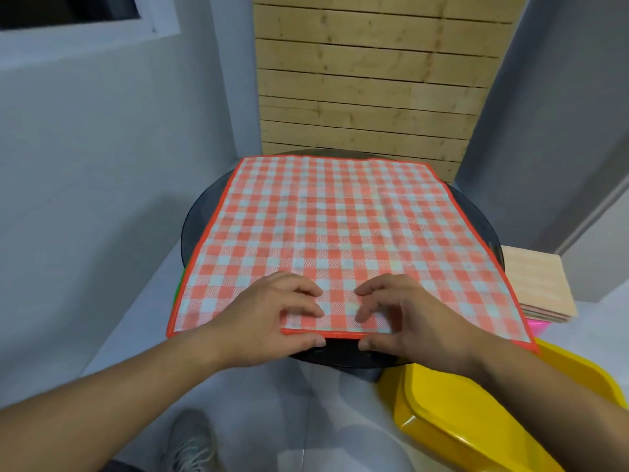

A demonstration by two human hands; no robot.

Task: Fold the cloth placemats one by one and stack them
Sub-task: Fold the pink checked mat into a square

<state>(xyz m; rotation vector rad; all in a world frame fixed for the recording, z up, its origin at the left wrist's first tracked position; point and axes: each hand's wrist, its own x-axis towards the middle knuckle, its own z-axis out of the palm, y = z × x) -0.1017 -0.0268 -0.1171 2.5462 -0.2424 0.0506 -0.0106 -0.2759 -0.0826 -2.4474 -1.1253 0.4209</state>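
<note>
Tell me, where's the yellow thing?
Head view, bottom right: the yellow plastic thing sits beside the dark round table, below the right hand holding the placemat.

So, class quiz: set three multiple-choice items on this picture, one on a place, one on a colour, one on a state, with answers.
1. Where on the placemat are the left hand and right hand? A far edge. B near edge. C left corner.
2. Its check is: A red-and-white. B blue-and-white. C green-and-white.
3. The placemat lies: A rolled. B folded in half. C spread flat on the table.
Answers: B, fingers and thumbs pinch the near hem; A, red squares, red border; C, no fold shows.
</note>
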